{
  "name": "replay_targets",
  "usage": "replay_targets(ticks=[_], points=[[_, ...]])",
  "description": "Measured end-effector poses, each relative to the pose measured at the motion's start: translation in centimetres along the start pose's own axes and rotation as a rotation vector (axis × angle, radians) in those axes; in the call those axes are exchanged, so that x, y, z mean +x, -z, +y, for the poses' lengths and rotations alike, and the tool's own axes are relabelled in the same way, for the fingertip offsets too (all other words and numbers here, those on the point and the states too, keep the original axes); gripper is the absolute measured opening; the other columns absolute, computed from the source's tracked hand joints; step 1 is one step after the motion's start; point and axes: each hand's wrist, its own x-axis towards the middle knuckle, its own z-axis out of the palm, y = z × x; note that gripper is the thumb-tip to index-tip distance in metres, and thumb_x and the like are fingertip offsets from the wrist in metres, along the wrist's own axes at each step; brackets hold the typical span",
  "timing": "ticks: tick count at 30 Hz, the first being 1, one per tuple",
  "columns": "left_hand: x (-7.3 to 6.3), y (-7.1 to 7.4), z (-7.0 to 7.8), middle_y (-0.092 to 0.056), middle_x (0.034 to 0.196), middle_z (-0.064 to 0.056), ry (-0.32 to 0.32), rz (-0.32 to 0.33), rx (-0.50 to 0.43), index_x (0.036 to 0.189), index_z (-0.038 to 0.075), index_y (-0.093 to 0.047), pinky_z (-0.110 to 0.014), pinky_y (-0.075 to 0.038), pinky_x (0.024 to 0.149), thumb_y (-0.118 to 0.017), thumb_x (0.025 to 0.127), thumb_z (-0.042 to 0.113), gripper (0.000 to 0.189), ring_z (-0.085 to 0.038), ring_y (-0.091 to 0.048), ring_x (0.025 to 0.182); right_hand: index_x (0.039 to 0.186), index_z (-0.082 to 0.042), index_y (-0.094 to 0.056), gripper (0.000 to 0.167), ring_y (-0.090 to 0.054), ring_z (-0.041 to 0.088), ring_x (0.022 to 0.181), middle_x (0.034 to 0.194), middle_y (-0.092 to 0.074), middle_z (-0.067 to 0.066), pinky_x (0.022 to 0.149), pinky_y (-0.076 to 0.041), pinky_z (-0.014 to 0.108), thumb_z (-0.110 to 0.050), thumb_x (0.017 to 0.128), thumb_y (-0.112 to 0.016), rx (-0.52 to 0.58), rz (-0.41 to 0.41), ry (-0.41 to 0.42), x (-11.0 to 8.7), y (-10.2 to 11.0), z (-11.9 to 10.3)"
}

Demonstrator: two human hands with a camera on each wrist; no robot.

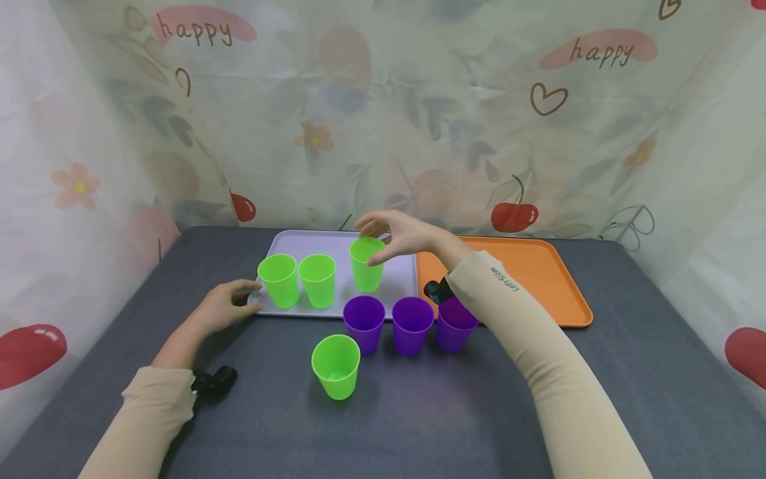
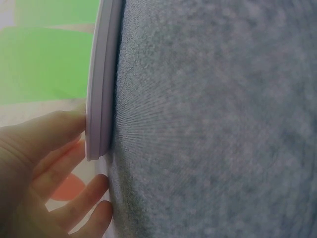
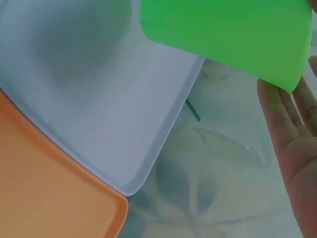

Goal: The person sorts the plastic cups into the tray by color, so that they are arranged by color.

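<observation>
My right hand [image 1: 403, 234] holds a green cup [image 1: 364, 269] near its rim, thumb on the near side and fingers behind. The cup overlaps the lilac tray [image 1: 395, 286] in the head view; in the right wrist view, fingertips [image 3: 267, 89] meet its side by the rim. Two more green cups, the left one [image 1: 280, 283] and the middle one [image 1: 318, 283], stand on that tray. My left hand [image 1: 218, 307] rests at the tray's near left corner. In the left wrist view, the thumb touches the lilac rim [image 2: 101, 99] and the other fingers are loosely spread.
Three purple cups [image 1: 413, 327] stand in a row along the trays' near edge. A single green cup [image 1: 336, 367] is nearer on the dark table [image 1: 275, 426]. An orange tray [image 1: 526, 276] adjoins the lilac one. Printed cloth [image 1: 389, 120] walls the back and sides.
</observation>
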Motion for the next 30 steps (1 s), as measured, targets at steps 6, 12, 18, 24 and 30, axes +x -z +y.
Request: replay_targets(ticks=[6,12,18,24,30], points=[[0.0,0.0,0.1,-0.049,0.131,-0.029,0.003,-0.003,0.002,0.127,-0.001,-0.053,-0.057,-0.044,0.093,-0.063,0.088,0.022,0.046,-0.047,-0.048,0.119,0.129,-0.012,-0.049,0.064,-0.054,0.025,0.12,0.127,-0.059,0.01,0.101,-0.044,0.041,-0.016,0.072,-0.078,-0.027,-0.038,-0.004,0.3,-0.1,-0.1],[-0.1,0.1,0.3,-0.05,0.13,-0.029,-0.008,0.007,0.003,0.126,-0.001,-0.054,-0.057,-0.043,0.094,-0.064,0.087,0.022,0.046,-0.047,-0.049,0.118,0.129,-0.009,-0.049,0.065,-0.052,0.026,0.122,0.128,-0.057,0.012,0.104,-0.042,0.041,-0.014,0.072,-0.079,-0.005,-0.09,-0.002,0.7,-0.5,-0.3],[0.0,0.0,0.1,-0.051,0.13,-0.029,-0.014,0.007,0.004,0.125,-0.001,-0.054,-0.057,-0.043,0.094,-0.063,0.087,0.021,0.045,-0.047,-0.049,0.118,0.13,-0.007,-0.048,0.066,-0.051,0.026,0.124,0.13,-0.056,0.013,0.105,-0.041,0.041,-0.012,0.072,-0.079,0.0,-0.126,-0.003,1.0,-0.9,-0.1],[0.0,0.0,0.0,-0.051,0.13,-0.029,-0.016,0.013,0.005,0.125,-0.001,-0.054,-0.057,-0.044,0.093,-0.064,0.087,0.021,0.046,-0.048,-0.049,0.118,0.131,-0.005,-0.046,0.068,-0.049,0.027,0.126,0.132,-0.055,0.015,0.106,-0.04,0.042,-0.01,0.072,-0.078,0.001,-0.153,-0.002,1.1,-1.0,-0.1],[-0.2,0.0,0.3,-0.051,0.13,-0.029,-0.007,0.01,0.006,0.126,-0.001,-0.054,-0.058,-0.043,0.093,-0.064,0.087,0.023,0.047,-0.047,-0.049,0.119,0.132,-0.004,-0.045,0.069,-0.049,0.027,0.127,0.133,-0.054,0.015,0.106,-0.04,0.041,-0.009,0.072,-0.078,0.001,-0.176,-0.005,1.2,-1.2,-0.1]])
